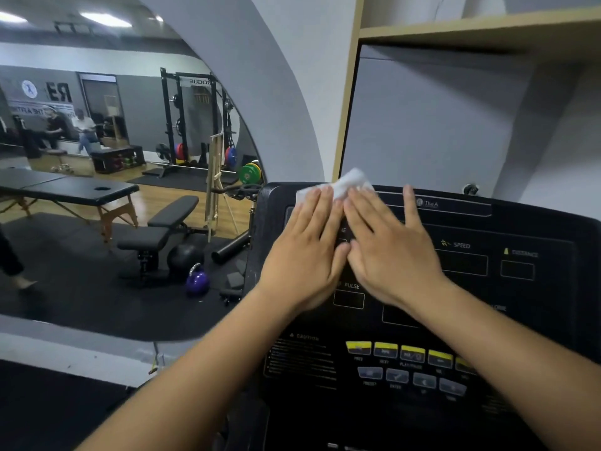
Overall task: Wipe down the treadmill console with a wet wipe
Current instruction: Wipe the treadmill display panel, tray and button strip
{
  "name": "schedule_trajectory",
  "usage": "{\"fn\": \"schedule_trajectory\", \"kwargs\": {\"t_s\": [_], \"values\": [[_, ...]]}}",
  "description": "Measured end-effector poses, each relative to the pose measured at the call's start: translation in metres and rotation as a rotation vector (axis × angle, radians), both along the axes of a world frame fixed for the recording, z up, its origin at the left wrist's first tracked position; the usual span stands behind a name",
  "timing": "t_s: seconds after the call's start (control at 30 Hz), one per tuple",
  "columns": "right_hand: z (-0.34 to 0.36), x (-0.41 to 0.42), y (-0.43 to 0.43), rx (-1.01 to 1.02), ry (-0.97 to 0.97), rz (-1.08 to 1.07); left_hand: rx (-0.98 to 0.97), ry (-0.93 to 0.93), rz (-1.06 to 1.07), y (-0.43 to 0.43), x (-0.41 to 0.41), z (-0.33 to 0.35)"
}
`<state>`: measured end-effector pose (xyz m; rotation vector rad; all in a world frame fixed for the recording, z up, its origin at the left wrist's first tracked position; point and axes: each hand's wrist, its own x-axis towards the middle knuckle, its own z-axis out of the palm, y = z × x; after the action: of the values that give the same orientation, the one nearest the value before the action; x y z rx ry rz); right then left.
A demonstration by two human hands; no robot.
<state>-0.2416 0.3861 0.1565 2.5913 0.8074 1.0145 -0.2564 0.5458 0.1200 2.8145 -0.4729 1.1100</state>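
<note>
Head view: I see the white wipe [345,184] at the top left edge of the console [507,320], pinned under the fingertips of both hands. My left hand [305,255] and right hand [392,252] lie flat side by side, fingers straight, pressing on it and gripping nothing. Around them the black panel reads "The A" [431,204], "SPEED" [461,245], "PULSE" [352,285] and "CAUTION" [307,337]. Text under the yellow buttons [399,350] is too blurred to read. To the left, a mirror [81,288] shows a rack [195,118] marked "ROGUE", reversed.
</note>
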Motion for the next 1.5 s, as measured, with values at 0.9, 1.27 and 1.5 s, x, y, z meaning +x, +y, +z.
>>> {"fn": "schedule_trajectory", "kwargs": {"t_s": [0.9, 1.27, 1.5], "values": [[-0.044, -0.021, -0.007, 0.039, -0.005, 0.156, 0.04, 0.061, -0.068, 0.008, -0.041, -0.028], [-0.008, 0.003, 0.004, 0.033, -0.022, 0.019, -0.02, 0.059, 0.018, 0.001, -0.013, 0.012], [-0.054, -0.026, -0.022, 0.023, 0.008, 0.092, 0.009, 0.041, -0.018, -0.014, -0.041, -0.038]]}}
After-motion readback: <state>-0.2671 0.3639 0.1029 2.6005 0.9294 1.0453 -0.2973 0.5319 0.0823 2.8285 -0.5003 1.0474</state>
